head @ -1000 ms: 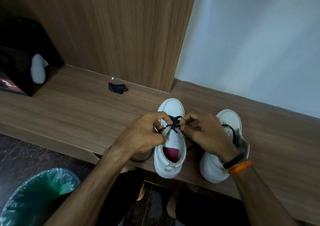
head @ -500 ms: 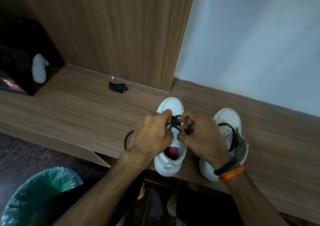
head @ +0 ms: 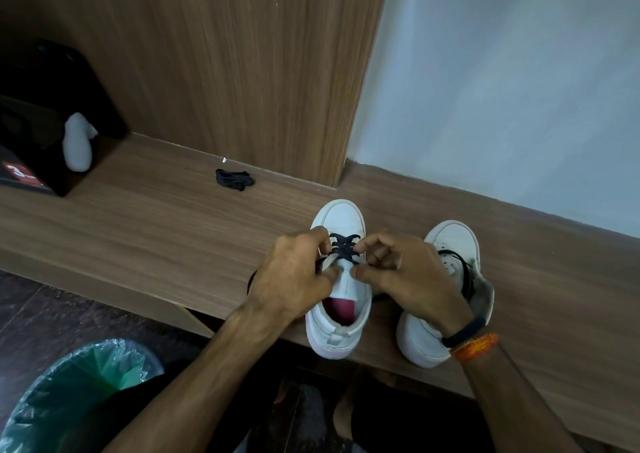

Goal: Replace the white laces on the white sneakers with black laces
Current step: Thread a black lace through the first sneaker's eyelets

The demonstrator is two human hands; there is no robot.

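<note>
Two white sneakers stand side by side on a wooden bench (head: 156, 230), toes away from me. The left sneaker (head: 341, 217) has a black lace (head: 343, 246) crossed through its front eyelets. My left hand (head: 292, 276) pinches the lace at the shoe's left eyelet row, and my right hand (head: 403, 276) pinches it at the right row. Loose lace trails out from under both hands. The right sneaker (head: 450, 241) carries a slack black lace loop (head: 464, 272) over its tongue. Its eyelets are partly hidden by my right wrist.
A small bundle of black lace (head: 233, 179) lies on the bench near the wooden panel. A black box (head: 31, 147) with a white object (head: 78, 147) sits at the far left. A bin lined with a green bag (head: 79, 393) stands on the dark floor below.
Both hands have shifted slightly along the left sneaker's eyelets, and the crossed black lace shows more clearly between them. The loose lace by my left hand has moved.
</note>
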